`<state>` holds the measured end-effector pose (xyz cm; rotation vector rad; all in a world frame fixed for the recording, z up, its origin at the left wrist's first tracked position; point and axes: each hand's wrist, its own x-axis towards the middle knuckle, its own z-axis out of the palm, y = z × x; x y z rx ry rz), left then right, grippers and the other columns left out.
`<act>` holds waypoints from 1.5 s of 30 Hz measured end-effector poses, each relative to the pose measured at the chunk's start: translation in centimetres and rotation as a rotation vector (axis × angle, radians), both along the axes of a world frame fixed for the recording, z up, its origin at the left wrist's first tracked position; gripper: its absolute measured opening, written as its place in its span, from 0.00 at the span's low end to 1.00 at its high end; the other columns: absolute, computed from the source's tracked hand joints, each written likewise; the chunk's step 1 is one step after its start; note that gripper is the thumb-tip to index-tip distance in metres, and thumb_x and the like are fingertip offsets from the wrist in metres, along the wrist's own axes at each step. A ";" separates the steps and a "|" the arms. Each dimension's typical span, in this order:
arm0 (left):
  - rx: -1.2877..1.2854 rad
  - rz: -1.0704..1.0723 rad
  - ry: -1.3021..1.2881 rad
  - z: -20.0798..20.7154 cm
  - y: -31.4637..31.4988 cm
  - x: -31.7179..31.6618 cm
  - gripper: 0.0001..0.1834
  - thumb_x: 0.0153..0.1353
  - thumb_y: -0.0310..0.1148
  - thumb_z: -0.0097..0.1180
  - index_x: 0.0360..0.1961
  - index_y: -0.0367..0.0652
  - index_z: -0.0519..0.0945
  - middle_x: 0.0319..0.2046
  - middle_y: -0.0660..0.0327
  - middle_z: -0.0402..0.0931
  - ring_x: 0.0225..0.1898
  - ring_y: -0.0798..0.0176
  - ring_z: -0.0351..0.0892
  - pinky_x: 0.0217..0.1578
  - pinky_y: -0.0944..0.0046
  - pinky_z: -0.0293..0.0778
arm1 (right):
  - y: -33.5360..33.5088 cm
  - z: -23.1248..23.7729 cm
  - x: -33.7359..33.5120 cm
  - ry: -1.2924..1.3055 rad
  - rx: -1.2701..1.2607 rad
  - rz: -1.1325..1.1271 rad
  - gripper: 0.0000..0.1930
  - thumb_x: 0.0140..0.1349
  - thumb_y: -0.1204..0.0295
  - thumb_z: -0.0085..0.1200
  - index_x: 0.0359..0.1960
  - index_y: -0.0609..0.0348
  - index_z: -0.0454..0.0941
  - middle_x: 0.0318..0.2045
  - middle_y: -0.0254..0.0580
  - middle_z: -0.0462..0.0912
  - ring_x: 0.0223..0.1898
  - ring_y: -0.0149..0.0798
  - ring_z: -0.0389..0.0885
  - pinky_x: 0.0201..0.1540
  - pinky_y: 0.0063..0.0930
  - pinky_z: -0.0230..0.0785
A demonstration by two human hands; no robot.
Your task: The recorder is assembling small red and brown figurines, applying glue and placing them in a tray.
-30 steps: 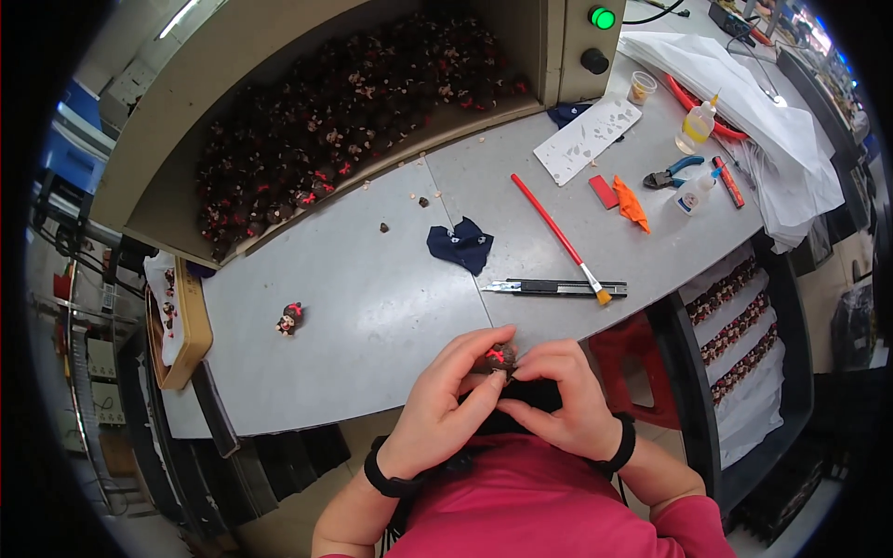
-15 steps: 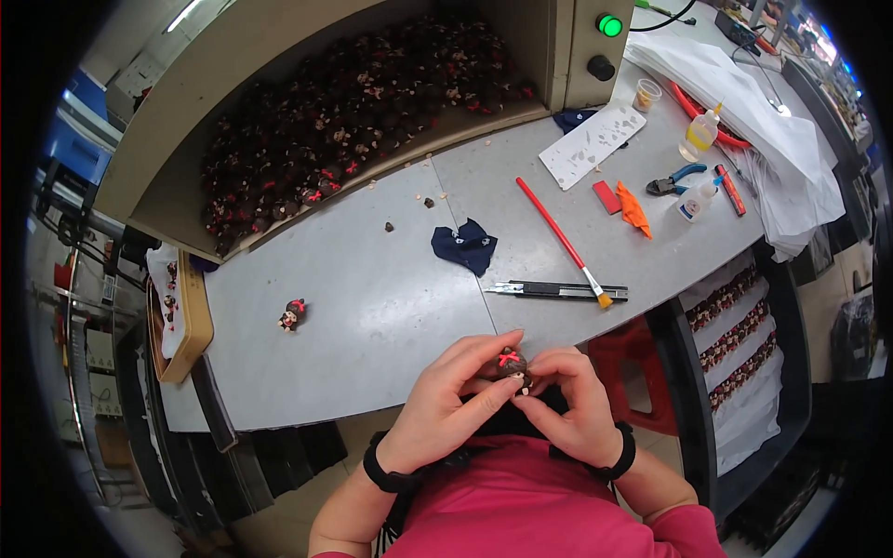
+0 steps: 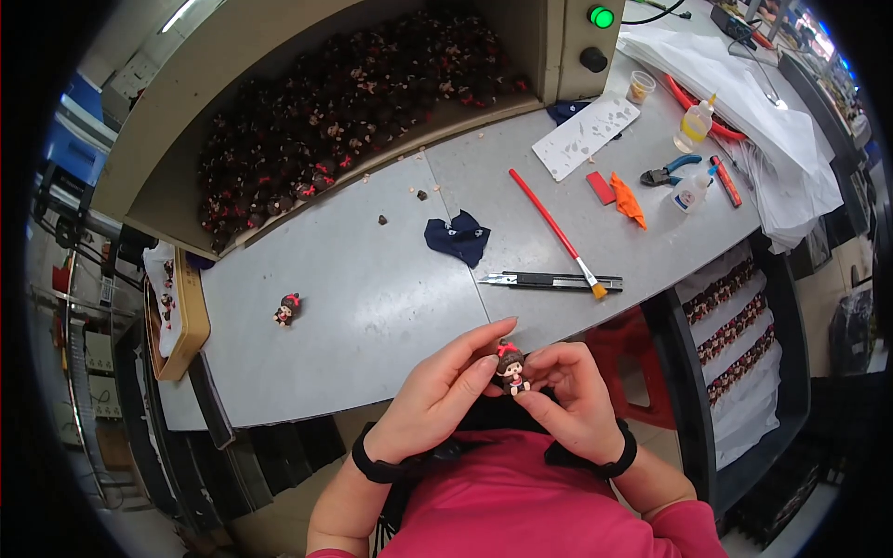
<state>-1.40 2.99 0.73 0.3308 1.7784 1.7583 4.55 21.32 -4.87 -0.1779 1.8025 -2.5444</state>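
Between my two hands, just off the table's front edge, is a small doll figurine [image 3: 512,368] with brown hair, a red bow and a pale face. My left hand [image 3: 445,391] pinches it from the left, thumb and fingers at its head. From the right, the thumb and fingers of my right hand [image 3: 575,395] press on its lower body. A second doll figurine [image 3: 286,310] of the same sort rests alone on the grey table [image 3: 344,325] to the left. Heaps of similar figurines [image 3: 335,121] fill the beige metal box at the back.
Right of centre lie a dark blue cloth [image 3: 458,239], a red-handled brush [image 3: 555,228], a utility knife [image 3: 549,281], an orange cloth [image 3: 628,200] and cutters [image 3: 668,172]. Two dropper bottles [image 3: 695,126] stand farther right. Rows of figurines line a black tray [image 3: 728,325]; a yellow bin [image 3: 191,321] is at left.
The figurine has turned in my fingers, so its face and front now show more. My left thumb has shifted upward from its lower front toward its head.
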 end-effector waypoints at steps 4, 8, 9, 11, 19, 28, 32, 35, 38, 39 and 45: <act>0.028 0.002 -0.016 -0.2 -0.1 0.1 0.22 0.74 0.33 0.43 0.67 0.40 0.66 0.52 0.59 0.72 0.49 0.70 0.74 0.48 0.69 0.75 | -0.1 0.1 0.0 -0.020 -0.045 0.008 0.19 0.62 0.84 0.58 0.51 0.64 0.65 0.46 0.43 0.76 0.44 0.29 0.79 0.47 0.22 0.73; 0.019 0.008 0.000 -0.2 -0.1 0.1 0.21 0.74 0.33 0.43 0.65 0.40 0.67 0.51 0.60 0.73 0.49 0.70 0.74 0.48 0.69 0.75 | 0.1 0.1 0.0 -0.029 -0.086 0.026 0.17 0.63 0.83 0.56 0.51 0.64 0.64 0.46 0.44 0.77 0.45 0.30 0.80 0.48 0.23 0.73; 0.018 0.011 0.003 -0.2 -0.1 0.2 0.20 0.74 0.33 0.43 0.65 0.40 0.67 0.51 0.60 0.73 0.49 0.70 0.74 0.48 0.69 0.75 | 0.1 0.2 0.0 -0.040 -0.103 0.035 0.17 0.64 0.83 0.55 0.51 0.64 0.64 0.46 0.44 0.77 0.46 0.30 0.80 0.48 0.23 0.74; 0.029 0.011 -0.010 -0.3 0.0 0.1 0.20 0.74 0.33 0.44 0.64 0.40 0.67 0.50 0.60 0.73 0.49 0.70 0.75 0.48 0.69 0.75 | 0.3 0.2 0.0 -0.069 -0.144 0.046 0.16 0.65 0.83 0.55 0.51 0.64 0.64 0.46 0.44 0.77 0.46 0.30 0.80 0.48 0.23 0.74; 0.025 0.031 -0.041 -0.1 0.1 0.1 0.19 0.74 0.34 0.44 0.62 0.39 0.69 0.48 0.61 0.74 0.48 0.70 0.75 0.47 0.69 0.76 | 0.8 0.2 -0.2 -0.194 -0.251 0.135 0.12 0.69 0.78 0.50 0.51 0.63 0.64 0.47 0.43 0.77 0.47 0.31 0.80 0.45 0.22 0.74; 0.005 0.032 -0.011 -0.2 0.1 0.2 0.18 0.74 0.34 0.43 0.61 0.40 0.70 0.48 0.61 0.74 0.48 0.71 0.75 0.46 0.70 0.75 | 1.1 -0.2 -0.3 -0.226 -0.294 0.182 0.09 0.71 0.76 0.48 0.49 0.63 0.66 0.46 0.43 0.78 0.47 0.33 0.80 0.44 0.22 0.74; 0.010 0.041 -0.022 -0.2 0.3 0.3 0.18 0.74 0.34 0.45 0.61 0.40 0.70 0.49 0.61 0.74 0.48 0.70 0.75 0.47 0.70 0.75 | 1.1 -0.4 -0.3 -0.255 -0.299 0.175 0.08 0.72 0.75 0.46 0.49 0.62 0.67 0.46 0.45 0.78 0.46 0.34 0.81 0.43 0.22 0.74; 0.018 0.043 -0.026 0.0 0.3 0.3 0.18 0.73 0.32 0.45 0.61 0.39 0.70 0.51 0.61 0.74 0.49 0.70 0.75 0.46 0.70 0.75 | 1.1 -0.3 -0.3 -0.276 -0.320 0.174 0.08 0.73 0.74 0.45 0.49 0.62 0.67 0.46 0.46 0.79 0.46 0.35 0.82 0.42 0.22 0.75; 0.020 0.029 -0.016 -0.1 0.2 0.3 0.18 0.73 0.31 0.45 0.61 0.39 0.69 0.52 0.60 0.74 0.49 0.71 0.74 0.46 0.70 0.74 | 1.1 -0.2 -0.3 -0.282 -0.344 0.179 0.08 0.74 0.73 0.44 0.49 0.62 0.67 0.46 0.46 0.79 0.46 0.36 0.83 0.42 0.22 0.75; 0.021 0.022 -0.011 -0.2 0.2 0.3 0.18 0.73 0.31 0.46 0.61 0.40 0.69 0.52 0.60 0.74 0.49 0.70 0.74 0.46 0.70 0.74 | 1.1 -0.2 -0.3 -0.280 -0.352 0.183 0.08 0.74 0.73 0.44 0.49 0.62 0.67 0.46 0.45 0.79 0.46 0.36 0.83 0.42 0.22 0.75; 0.011 0.048 -0.014 -0.6 0.0 0.1 0.17 0.72 0.34 0.49 0.58 0.40 0.72 0.46 0.62 0.75 0.45 0.72 0.75 0.42 0.71 0.74 | 1.2 -0.4 -0.4 -0.206 -0.154 0.139 0.08 0.73 0.74 0.44 0.50 0.62 0.66 0.45 0.44 0.79 0.47 0.33 0.81 0.45 0.23 0.75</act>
